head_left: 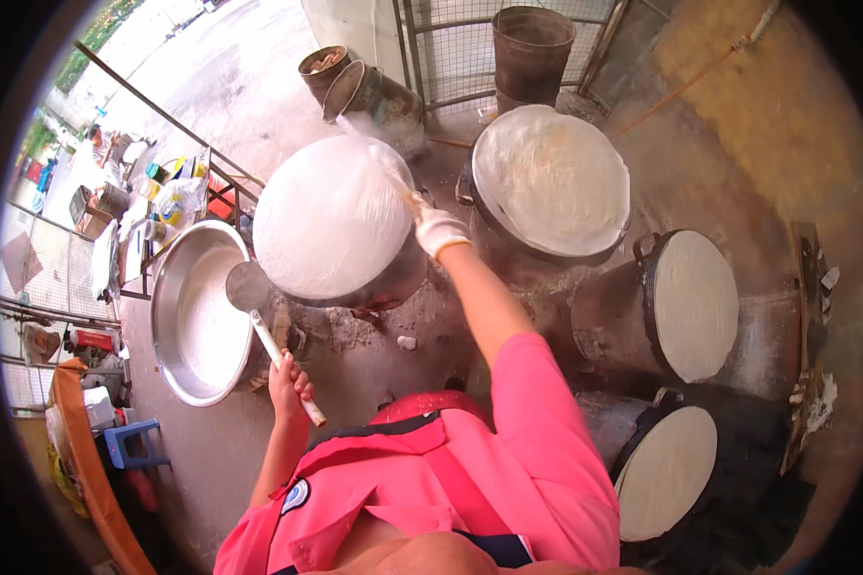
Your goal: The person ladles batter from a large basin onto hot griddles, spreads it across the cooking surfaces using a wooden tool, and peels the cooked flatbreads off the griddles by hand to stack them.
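My left hand [290, 385] is bare and closed round the pale handle of a ladle [249, 286]. The ladle's round bowl is over the right side of a wide metal basin [166, 335] that holds white batter [206, 331]. My right hand [440, 231], in a white glove, grips a long-handled spreader [390, 167]. Its far end is smeared by motion, so its shape is unclear. The spreader reaches over the far right part of a round griddle covered with a white batter layer [326, 230].
To the right stand more round drum stoves topped with pale sheets [551, 182], [697, 307], [667, 474]. Rusty buckets [384, 101] and a tall dark drum [531, 57] stand at the back. A cluttered rack [173, 206] and blue stool [136, 444] are at left.
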A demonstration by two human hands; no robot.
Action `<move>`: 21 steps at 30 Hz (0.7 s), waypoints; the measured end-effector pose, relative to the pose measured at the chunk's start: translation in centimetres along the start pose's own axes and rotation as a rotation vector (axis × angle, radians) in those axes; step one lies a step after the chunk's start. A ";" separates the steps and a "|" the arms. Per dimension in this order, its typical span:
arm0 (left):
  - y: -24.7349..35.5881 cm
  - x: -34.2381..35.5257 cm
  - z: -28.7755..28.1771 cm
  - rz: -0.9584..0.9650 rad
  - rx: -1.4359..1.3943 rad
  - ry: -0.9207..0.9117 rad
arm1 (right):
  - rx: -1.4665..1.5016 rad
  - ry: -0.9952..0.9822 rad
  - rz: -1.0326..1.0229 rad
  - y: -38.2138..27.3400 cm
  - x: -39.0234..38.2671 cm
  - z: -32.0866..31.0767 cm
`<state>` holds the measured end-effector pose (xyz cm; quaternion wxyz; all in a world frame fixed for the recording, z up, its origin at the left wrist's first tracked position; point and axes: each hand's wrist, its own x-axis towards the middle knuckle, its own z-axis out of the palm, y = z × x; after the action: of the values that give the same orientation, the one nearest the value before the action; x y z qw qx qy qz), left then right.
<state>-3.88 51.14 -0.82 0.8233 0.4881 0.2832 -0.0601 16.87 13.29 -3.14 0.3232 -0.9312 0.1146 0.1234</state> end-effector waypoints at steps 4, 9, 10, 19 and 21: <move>0.7 0.0 2.0 0.003 0.056 -0.004 | 0.039 -0.013 0.024 -2.5 2.5 2.3; 2.6 0.2 3.9 0.008 0.100 0.005 | 0.802 0.099 0.010 3.2 -1.6 9.0; 2.6 0.4 3.8 0.008 0.136 0.039 | 0.637 0.082 0.019 2.5 -4.3 10.4; 5.1 4.2 8.1 -0.052 0.223 -0.032 | 0.401 -0.096 0.155 0.9 -1.2 3.1; 6.2 6.2 8.7 -0.147 0.113 -0.033 | 0.536 -0.207 0.171 0.5 -1.3 1.9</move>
<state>7.17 48.16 3.80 0.7925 0.5106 0.3007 -0.1442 15.14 14.24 -4.47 0.5558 -0.7823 0.1876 0.2097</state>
